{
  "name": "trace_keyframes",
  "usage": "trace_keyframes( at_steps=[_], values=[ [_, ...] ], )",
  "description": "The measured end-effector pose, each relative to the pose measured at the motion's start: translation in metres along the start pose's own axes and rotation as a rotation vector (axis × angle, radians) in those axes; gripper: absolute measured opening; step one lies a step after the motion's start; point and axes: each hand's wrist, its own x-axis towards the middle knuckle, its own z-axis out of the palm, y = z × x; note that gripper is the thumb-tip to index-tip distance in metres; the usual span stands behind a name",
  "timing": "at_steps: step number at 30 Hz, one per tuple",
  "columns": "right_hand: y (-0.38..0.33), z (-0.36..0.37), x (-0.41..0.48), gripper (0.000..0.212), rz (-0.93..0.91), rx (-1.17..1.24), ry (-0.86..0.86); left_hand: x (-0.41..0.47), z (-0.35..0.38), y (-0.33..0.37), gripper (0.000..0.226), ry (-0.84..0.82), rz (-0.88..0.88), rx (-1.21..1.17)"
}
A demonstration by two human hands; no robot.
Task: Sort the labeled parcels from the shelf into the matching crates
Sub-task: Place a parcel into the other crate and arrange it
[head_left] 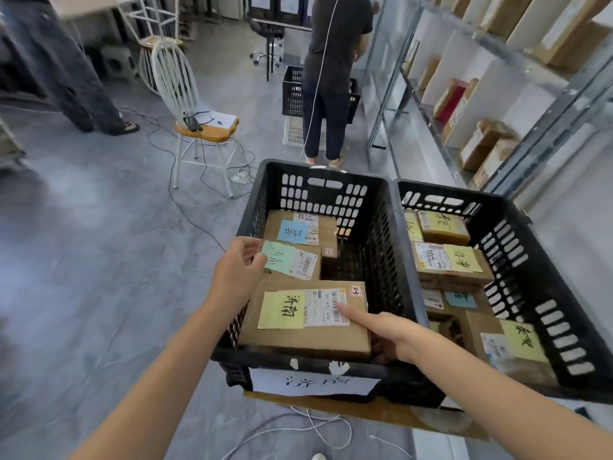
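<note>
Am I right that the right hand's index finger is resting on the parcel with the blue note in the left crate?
Not quite: the head view shows the right hand resting its index finger on the parcel with the yellow note in the left crate.

Both bare forearms reach forward. Left hand (237,270) pinches a label (278,262) edge between thumb and curled fingers. Right hand (394,336) lays a straight index finger on a parcel (298,338), other fingers curled round its corner.
</note>
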Motion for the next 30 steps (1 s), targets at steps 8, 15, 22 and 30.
trace_keyframes(
  at_steps=[8, 15, 22, 30],
  values=[
    [-0.005, 0.004, 0.014, 0.093, 0.086, 0.011, -0.12, 0.017, 0.014, -0.003, 0.03, -0.053, 0.023, 0.1],
    [-0.008, 0.029, 0.037, 0.103, 0.145, -0.168, -0.163, 0.022, 0.024, 0.0, 0.029, -0.075, 0.028, 0.131],
    [-0.009, 0.041, 0.067, 0.056, 0.214, -0.222, -0.264, 0.024, 0.037, -0.011, 0.027, -0.086, 0.029, 0.166],
    [-0.013, 0.048, 0.078, 0.061, -0.122, -0.941, 0.023, 0.02, 0.052, -0.019, 0.041, -0.182, 0.043, 0.307]
  ],
)
